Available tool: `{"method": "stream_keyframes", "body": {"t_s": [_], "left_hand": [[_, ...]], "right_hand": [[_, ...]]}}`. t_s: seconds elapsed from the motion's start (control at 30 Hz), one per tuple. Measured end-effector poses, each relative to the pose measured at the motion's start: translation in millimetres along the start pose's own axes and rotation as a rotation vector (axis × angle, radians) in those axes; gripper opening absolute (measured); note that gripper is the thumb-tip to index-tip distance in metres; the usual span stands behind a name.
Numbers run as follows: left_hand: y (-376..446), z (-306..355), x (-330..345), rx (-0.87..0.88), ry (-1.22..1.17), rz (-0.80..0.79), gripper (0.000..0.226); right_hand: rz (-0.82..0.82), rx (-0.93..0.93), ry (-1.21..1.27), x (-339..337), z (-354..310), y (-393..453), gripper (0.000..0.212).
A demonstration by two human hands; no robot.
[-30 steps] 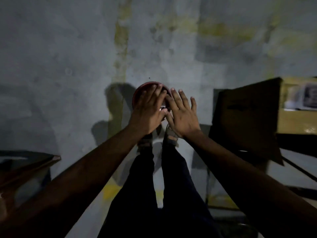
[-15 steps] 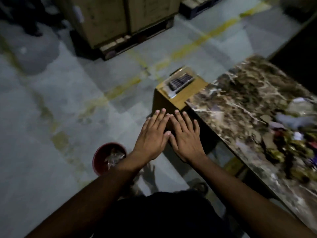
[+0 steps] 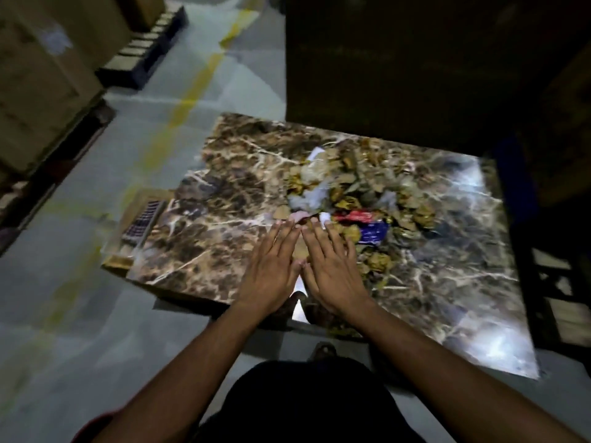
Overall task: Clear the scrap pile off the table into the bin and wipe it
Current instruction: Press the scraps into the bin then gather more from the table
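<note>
Both palms down and flat over the marble counter (image 3: 447, 282) at frame centre, left hand (image 3: 271, 270) and right hand (image 3: 329, 270) side by side, thumbs nearly meeting, fingers spread and empty, gripping nothing. Fingertips at the near edge of the scrap pile (image 3: 348, 190), which sits at centre frame: crumpled yellowish bits, pale paper, a red wrapper (image 3: 355, 215) and a blue wrapper (image 3: 372, 231). Held together like a scoop, probably to rake a batch toward the near edge. Bin possibly the reddish rim at the lower left edge; hard to tell. No cloth in view; wiping not yet begun.
</note>
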State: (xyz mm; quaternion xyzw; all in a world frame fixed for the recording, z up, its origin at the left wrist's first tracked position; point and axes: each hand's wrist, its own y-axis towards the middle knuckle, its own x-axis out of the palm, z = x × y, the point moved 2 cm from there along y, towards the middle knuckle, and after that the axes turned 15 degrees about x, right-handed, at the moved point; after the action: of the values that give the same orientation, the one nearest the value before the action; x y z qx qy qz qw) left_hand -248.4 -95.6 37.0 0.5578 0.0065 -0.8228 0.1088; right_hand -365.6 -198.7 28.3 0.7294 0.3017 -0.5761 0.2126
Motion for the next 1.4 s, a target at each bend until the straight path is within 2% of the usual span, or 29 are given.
{"method": "stream_keyframes", "body": {"t_s": [0.17,0.3,0.43,0.5,0.6,0.83,1.0,1.27,1.4], "left_hand": [[56.4,21.4,21.0,0.08,0.006,-0.033,0.065],[75.9,5.1,34.8,0.117,-0.016,-0.096,0.066],[79.3,-22.7,53.6,0.081,-0.065,-0.109,0.073],[78.5,-31.8,65.0,0.072,-0.105,-0.127,0.074],[78.7,-34.9,82.1,0.081,-0.148,-0.143,0.072],[84.0,-22.0,100.2,0.067,-0.298,0.046,0.068],[82.0,-10.4,108.5,-0.022,-0.442,0.18,0.063],[86.7,1.6,119.6,-0.157,-0.636,0.341,0.061],[92.6,12.5,125.0,-0.2,-0.748,0.437,0.057]], "right_hand": [[-0.004,0.115,0.11,-4.6,43.4,18.1,0.067],[0.032,0.201,0.178,5.1,73.7,17.4,0.063],[0.071,0.516,0.298,20.8,118.4,-11.3,0.062],[0.052,0.613,0.367,30.3,129.6,-19.0,0.063],[0.036,0.592,0.412,41.7,127.6,-12.7,0.062],[0.085,0.584,0.591,57.1,98.3,17.1,0.065],[0.08,0.539,0.586,68.8,83.3,23.6,0.067],[0.178,0.698,0.755,78.3,64.9,25.7,0.061],[0.226,0.711,0.856,78.6,67.1,28.1,0.058]]}}
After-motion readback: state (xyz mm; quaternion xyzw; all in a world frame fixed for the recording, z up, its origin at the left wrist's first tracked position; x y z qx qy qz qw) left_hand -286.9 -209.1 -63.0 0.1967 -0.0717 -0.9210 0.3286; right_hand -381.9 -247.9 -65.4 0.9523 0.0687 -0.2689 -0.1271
